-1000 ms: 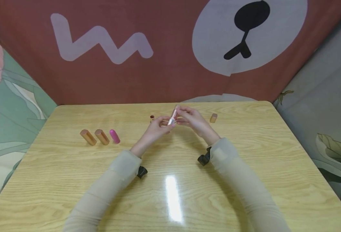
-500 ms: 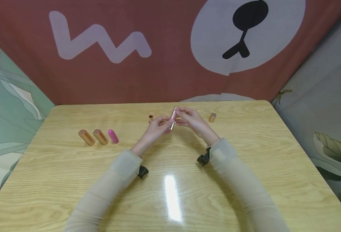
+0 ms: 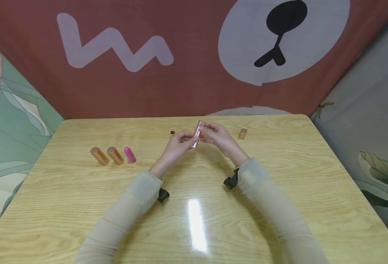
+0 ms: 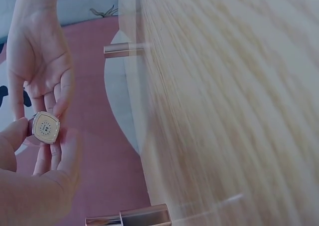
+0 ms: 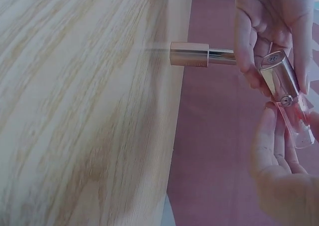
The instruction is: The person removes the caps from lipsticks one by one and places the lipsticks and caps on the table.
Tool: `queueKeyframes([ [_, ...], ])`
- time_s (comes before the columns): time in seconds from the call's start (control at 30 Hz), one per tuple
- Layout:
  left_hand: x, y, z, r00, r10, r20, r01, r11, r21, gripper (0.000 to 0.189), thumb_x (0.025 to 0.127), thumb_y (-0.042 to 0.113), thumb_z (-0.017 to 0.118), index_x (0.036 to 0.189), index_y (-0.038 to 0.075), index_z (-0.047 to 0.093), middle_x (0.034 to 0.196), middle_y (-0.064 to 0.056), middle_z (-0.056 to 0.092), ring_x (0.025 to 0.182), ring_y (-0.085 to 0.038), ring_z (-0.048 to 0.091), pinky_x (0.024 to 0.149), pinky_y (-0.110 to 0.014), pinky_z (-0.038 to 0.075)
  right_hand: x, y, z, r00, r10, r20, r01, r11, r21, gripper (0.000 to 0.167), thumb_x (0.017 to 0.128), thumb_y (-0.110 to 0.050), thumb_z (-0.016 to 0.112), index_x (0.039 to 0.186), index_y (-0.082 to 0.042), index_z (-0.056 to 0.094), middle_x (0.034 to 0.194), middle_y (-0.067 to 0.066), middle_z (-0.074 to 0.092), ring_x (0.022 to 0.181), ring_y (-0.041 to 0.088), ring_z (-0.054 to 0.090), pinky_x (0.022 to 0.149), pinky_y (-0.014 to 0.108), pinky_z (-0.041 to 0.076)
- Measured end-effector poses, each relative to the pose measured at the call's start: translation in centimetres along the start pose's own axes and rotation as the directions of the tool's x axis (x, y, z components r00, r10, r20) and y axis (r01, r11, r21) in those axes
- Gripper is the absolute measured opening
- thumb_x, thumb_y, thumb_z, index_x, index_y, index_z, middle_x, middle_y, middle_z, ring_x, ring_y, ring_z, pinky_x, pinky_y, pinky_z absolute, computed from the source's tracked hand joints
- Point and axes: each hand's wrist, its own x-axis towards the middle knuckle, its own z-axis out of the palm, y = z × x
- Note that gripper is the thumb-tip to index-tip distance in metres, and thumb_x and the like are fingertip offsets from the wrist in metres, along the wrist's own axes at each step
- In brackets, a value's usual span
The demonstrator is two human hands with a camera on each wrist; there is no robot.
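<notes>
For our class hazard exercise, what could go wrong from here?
The slim, shiny gold-and-clear tube might slip: only the fingers of the left hand and right hand hold it above the yellow wooden table.

The upright gold tube with dark red top looks close to the left hand, so a lowered hand could knock it over.

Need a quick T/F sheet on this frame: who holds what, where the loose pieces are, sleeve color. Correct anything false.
1. The left hand and right hand both hold the clear-and-gold tube. True.
2. The pink piece sits between the two tall gold tubes. False: it is to the right of both.
3. Printing shows on an end of the clear-and-gold tube. True.
4. The short gold tube is in the right hand. False: it is on the table, apart from both hands.
5. Both sleeves are black. False: pale beige.
</notes>
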Motion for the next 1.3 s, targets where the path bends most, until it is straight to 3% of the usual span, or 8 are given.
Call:
queueKeyframes([
  [0.17,0.10,-0.13,-0.19,1.000,0.019,0.000,-0.019,1.000,-0.012,0.036,0.094,0.019,0.061,0.122,-0.004,0.056,0.120,-0.022,0.061,0.097,-0.017,0.061,0.097,-0.044,0.051,0.01,0.15,0.01,1.000,-0.026,0.001,0.026,0.999,0.020,0.039,0.099,-0.014,0.049,0.131,0.009,0.044,0.107,0.001,0.058,0.093,0.004,0.060,0.095,0.029,0.053],
  [0.4,0.17,-0.27,-0.55,1.000,0.020,-0.010,-0.020,0.999,0.038,0.035,0.092,0.021,0.064,0.120,0.001,0.059,0.122,-0.018,0.062,0.105,-0.025,0.062,0.096,-0.042,0.052,-0.17,0.11,0.07,0.999,-0.040,0.009,0.040,0.998,0.039,0.036,0.099,-0.011,0.049,0.129,0.008,0.044,0.119,0.007,0.055,0.094,0.002,0.060,0.093,0.024,0.053],
  [0.7,0.09,-0.15,-0.46,0.999,0.033,-0.013,-0.032,0.997,0.065,0.038,0.091,0.023,0.066,0.123,0.004,0.058,0.122,-0.016,0.062,0.113,-0.029,0.062,0.094,-0.038,0.052,-0.52,-0.17,-0.07,0.998,-0.067,0.018,0.066,0.997,0.040,0.045,0.098,-0.009,0.050,0.139,0.005,0.038,0.100,-0.006,0.060,0.091,0.003,0.062,0.087,0.023,0.054],
  [1.1,0.31,-0.32,-0.56,0.999,0.042,-0.008,-0.041,0.999,0.033,0.037,0.091,0.020,0.066,0.122,0.002,0.058,0.125,-0.017,0.062,0.115,-0.029,0.062,0.095,-0.037,0.052,-0.23,0.03,0.47,0.997,-0.063,-0.042,0.065,0.995,0.069,0.045,0.096,-0.008,0.053,0.137,0.008,0.042,0.117,0.004,0.058,0.093,0.002,0.062,0.092,0.024,0.053],
  [1.3,0.34,-0.10,-0.78,0.999,0.045,0.002,-0.045,0.998,0.038,0.035,0.091,0.017,0.066,0.120,-0.001,0.058,0.124,-0.019,0.062,0.112,-0.031,0.063,0.092,-0.034,0.053,-0.07,0.06,0.73,0.996,-0.068,-0.061,0.072,0.995,0.068,0.042,0.097,-0.007,0.052,0.135,0.009,0.043,0.106,-0.001,0.059,0.089,0.001,0.062,0.088,0.021,0.054],
])
